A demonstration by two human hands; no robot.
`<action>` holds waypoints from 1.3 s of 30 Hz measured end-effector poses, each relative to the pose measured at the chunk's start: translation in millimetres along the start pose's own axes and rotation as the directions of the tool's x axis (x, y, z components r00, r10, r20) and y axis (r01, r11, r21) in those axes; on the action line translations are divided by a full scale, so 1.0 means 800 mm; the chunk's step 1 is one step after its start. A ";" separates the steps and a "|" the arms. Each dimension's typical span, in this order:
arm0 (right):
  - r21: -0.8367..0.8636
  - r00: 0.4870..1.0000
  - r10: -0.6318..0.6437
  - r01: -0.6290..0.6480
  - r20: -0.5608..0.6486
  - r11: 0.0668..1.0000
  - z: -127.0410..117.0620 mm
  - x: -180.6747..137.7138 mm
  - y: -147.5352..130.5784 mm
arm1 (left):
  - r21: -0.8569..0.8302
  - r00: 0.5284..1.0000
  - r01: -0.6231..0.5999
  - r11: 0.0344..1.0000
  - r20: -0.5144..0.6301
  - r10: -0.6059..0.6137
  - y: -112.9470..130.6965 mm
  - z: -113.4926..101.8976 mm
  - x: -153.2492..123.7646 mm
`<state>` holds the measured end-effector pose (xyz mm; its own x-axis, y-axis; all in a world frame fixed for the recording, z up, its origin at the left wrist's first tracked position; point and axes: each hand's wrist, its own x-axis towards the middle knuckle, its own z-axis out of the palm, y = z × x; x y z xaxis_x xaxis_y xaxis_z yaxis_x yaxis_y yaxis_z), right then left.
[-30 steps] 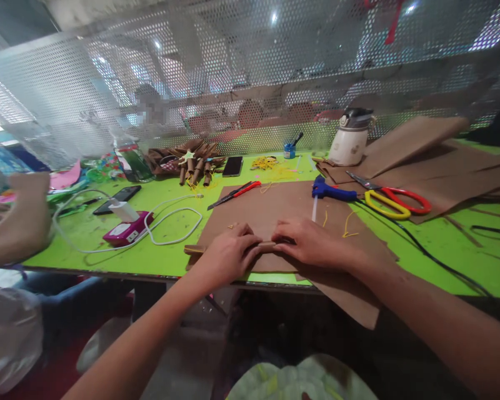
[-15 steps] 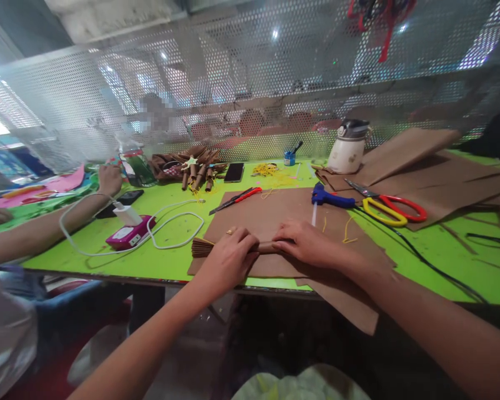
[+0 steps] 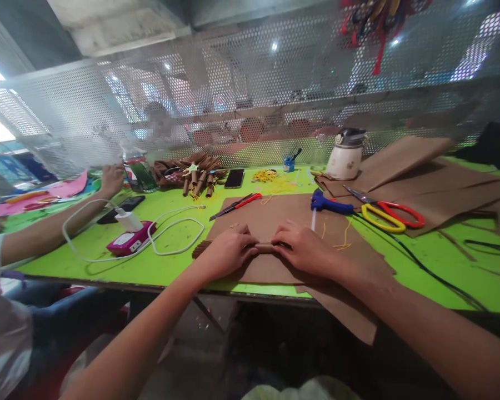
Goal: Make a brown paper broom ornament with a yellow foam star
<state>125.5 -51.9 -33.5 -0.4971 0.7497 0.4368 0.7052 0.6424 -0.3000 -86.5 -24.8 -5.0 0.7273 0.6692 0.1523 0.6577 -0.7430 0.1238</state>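
Observation:
My left hand (image 3: pixel 230 250) and my right hand (image 3: pixel 300 245) are closed on one roll of brown paper (image 3: pixel 265 248) near the table's front edge. A short tube of it shows between my fingertips. The pleated left end (image 3: pixel 200 249) of the paper sticks out past my left hand, and the rest is hidden under my palms. Beneath lies a flat brown paper sheet (image 3: pixel 270 273). Just beyond my right hand is a blue glue gun (image 3: pixel 333 205) with a pale glue stick. A thin red-and-black cutting tool (image 3: pixel 236 205) rests on the sheet's far left corner.
Scissors (image 3: pixel 394 218) with yellow and red handles lie right, beside more brown paper (image 3: pixel 437 191). At the back stand a white flask (image 3: pixel 346 155), a phone (image 3: pixel 234 179) and brown paper pieces (image 3: pixel 200 178). A co-worker's arm (image 3: pixel 66 222) reaches in left, behind a purple socket block (image 3: pixel 129 243) and white cable.
The brown paper has turned under my hands, so its pleated left end now looks narrower. My fingers have shifted slightly along it. The view has tilted a little.

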 end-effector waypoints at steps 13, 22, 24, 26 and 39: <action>-0.147 0.995 0.047 -0.034 0.085 0.989 0.003 0.008 0.005 | 0.244 0.997 -0.006 0.970 -0.075 0.024 0.008 0.013 0.003; -0.064 0.999 0.047 -0.046 0.021 0.997 -0.004 0.005 0.001 | 0.303 0.998 -0.041 0.952 -0.033 0.053 0.004 0.012 0.006; -0.117 0.998 0.017 -0.011 0.055 0.993 -0.005 0.006 -0.001 | 0.310 0.997 -0.060 0.949 -0.022 0.070 0.001 0.013 0.007; -0.198 0.994 0.007 0.014 0.107 0.980 -0.004 0.008 -0.003 | 0.314 0.995 -0.086 0.946 -0.021 0.098 -0.004 0.016 0.009; 0.003 0.973 0.041 -0.043 0.225 0.999 -0.025 0.031 0.011 | 0.090 0.987 -0.141 0.986 0.096 0.132 -0.010 -0.034 0.032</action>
<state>129.6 -30.9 -8.5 -0.5689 0.7919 0.2218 0.7245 0.6103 -0.3205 -78.1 -2.1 25.0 0.8232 0.5632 0.0720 0.5639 -0.8257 0.0121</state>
